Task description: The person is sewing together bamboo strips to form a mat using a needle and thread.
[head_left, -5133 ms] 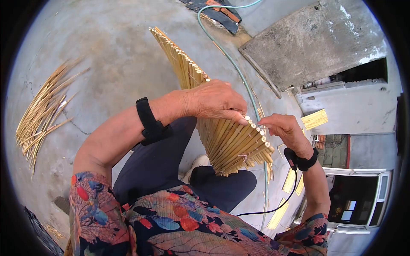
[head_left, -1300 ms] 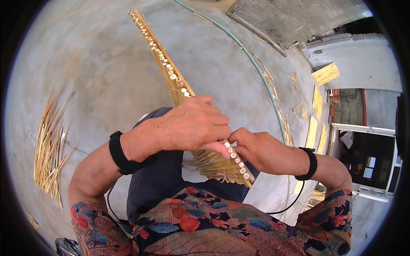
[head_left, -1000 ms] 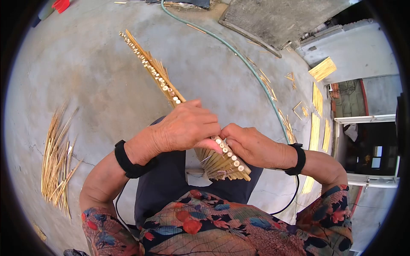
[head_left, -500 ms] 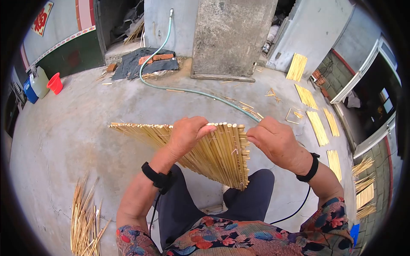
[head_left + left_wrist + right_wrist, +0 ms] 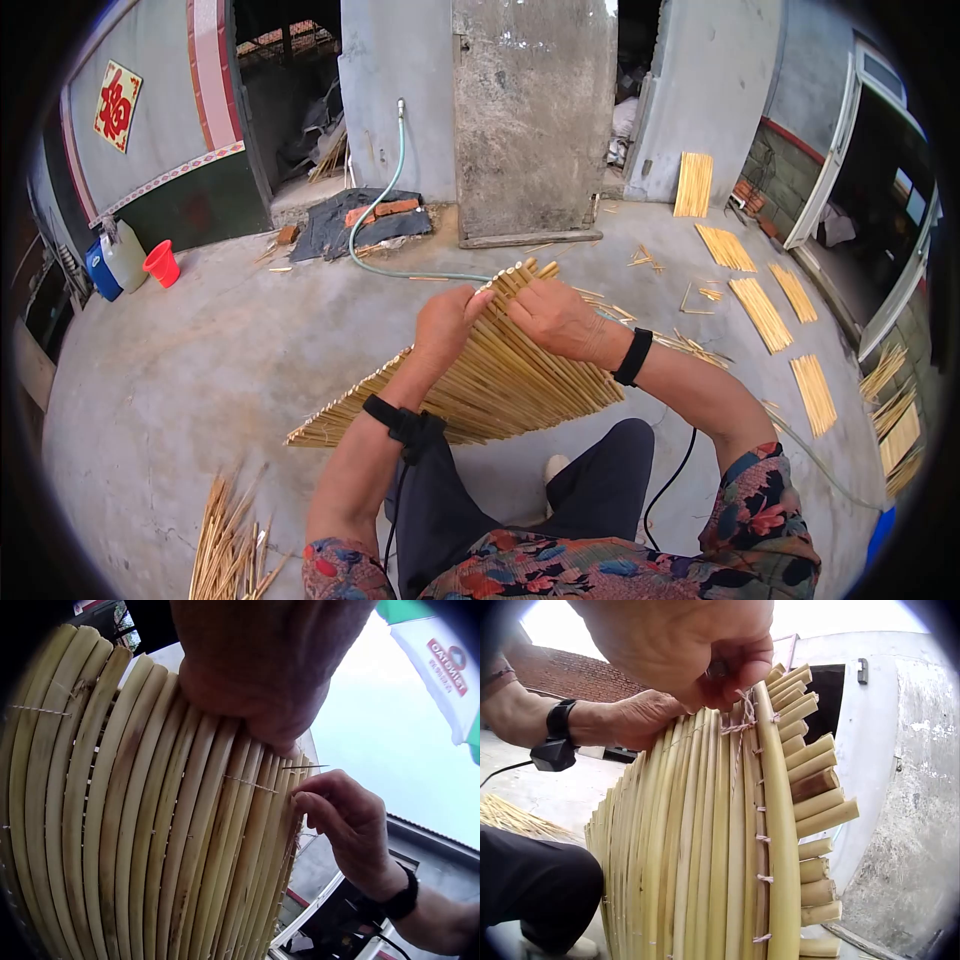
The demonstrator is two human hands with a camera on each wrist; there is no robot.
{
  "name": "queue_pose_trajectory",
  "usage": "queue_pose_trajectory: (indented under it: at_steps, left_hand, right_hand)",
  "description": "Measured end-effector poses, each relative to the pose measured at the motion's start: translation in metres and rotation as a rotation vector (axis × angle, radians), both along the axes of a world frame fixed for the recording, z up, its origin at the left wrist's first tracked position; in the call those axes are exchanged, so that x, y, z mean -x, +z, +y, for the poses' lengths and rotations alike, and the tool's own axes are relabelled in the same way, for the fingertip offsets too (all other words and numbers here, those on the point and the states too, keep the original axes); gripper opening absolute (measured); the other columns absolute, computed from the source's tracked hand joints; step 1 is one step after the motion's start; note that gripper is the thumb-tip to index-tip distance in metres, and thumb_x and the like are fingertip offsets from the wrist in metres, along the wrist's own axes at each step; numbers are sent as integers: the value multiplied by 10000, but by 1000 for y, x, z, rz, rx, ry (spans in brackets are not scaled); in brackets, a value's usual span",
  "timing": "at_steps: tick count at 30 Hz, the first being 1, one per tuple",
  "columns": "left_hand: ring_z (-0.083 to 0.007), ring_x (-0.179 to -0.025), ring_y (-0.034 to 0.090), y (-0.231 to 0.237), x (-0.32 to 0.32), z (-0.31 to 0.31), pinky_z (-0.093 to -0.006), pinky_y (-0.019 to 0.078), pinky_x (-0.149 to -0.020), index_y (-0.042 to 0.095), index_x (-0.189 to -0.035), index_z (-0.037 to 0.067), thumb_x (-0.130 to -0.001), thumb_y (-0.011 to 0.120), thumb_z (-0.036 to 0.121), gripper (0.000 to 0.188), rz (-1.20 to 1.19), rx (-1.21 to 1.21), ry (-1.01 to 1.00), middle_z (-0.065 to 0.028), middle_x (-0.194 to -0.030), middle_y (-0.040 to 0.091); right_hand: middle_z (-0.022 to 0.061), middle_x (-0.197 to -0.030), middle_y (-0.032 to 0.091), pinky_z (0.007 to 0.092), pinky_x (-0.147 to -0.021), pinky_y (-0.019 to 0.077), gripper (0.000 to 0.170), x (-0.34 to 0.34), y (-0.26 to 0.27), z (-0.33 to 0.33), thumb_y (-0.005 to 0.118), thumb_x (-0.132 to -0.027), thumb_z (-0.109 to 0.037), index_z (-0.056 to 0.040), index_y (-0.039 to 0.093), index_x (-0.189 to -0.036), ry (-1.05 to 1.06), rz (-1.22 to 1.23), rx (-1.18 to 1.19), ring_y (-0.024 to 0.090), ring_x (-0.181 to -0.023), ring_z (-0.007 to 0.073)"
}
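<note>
A mat of pale plant stalks (image 5: pixel 510 375), stitched side by side with thread, hangs slanted above the person's knees. My left hand (image 5: pixel 447 325) grips its upper edge, thumb lying by the cut stalk ends. Close to it, my right hand (image 5: pixel 560 318) pinches the mat's raised corner with curled fingers. In the right wrist view those fingers meet at a knotted pinkish thread (image 5: pixel 739 727), beside the outermost stalk, where crosswise stalk ends (image 5: pixel 814 802) stick out. A thin dark needle (image 5: pixel 307 766) juts past the edge in the left wrist view, between both hands.
Loose stalks (image 5: pixel 228 545) lie on the concrete at lower left. Small stalk panels (image 5: pixel 760 312) are laid out at right. A green hose (image 5: pixel 400 180) runs from the wall across the ground. Near the left wall stand a red bucket (image 5: pixel 162 264) and a jug (image 5: pixel 122 256).
The head view has tilted up. The right hand, apart from the edge half a second ago, has come in onto the corner. That corner has risen and the mat slants down leftward; the left hand keeps its grip.
</note>
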State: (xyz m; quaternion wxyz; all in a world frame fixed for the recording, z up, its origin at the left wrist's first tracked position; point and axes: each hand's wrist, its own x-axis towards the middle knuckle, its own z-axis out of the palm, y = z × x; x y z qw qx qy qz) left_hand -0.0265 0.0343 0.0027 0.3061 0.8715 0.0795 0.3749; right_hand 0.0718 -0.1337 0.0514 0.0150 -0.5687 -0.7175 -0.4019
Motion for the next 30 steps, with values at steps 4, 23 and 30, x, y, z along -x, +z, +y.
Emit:
queue_pose_trajectory:
  at_steps: [4,23,30]
  left_hand:
    - [-345,-566,467,-2,0,8,-381,404,-551,574,-763,10,-898,551,332,349,-12,5,15,-202,-655,530]
    - [-381,-744,570,1,34,49,-429,436,-623,583,-837,70,-919,460,407,368,-72,186,170,-169,-754,606]
    - [-397,-681,543,-5,48,58,-433,410,-583,555,-789,45,-913,474,424,407,-98,261,186,-180,-675,567]
  right_hand:
    - [63,-724,486,310,-583,430,93,2,4,22,528,-730,-128,-44,512,-766,125,-36,-34,521,-692,205]
    - [41,-734,465,308,-619,444,90,78,55,71,551,-704,-138,-59,524,-739,665,-175,229,518,-707,180]
    - [50,-770,539,294,-632,449,88,117,58,31,582,-828,-140,-70,537,-857,773,651,370,553,-711,207]
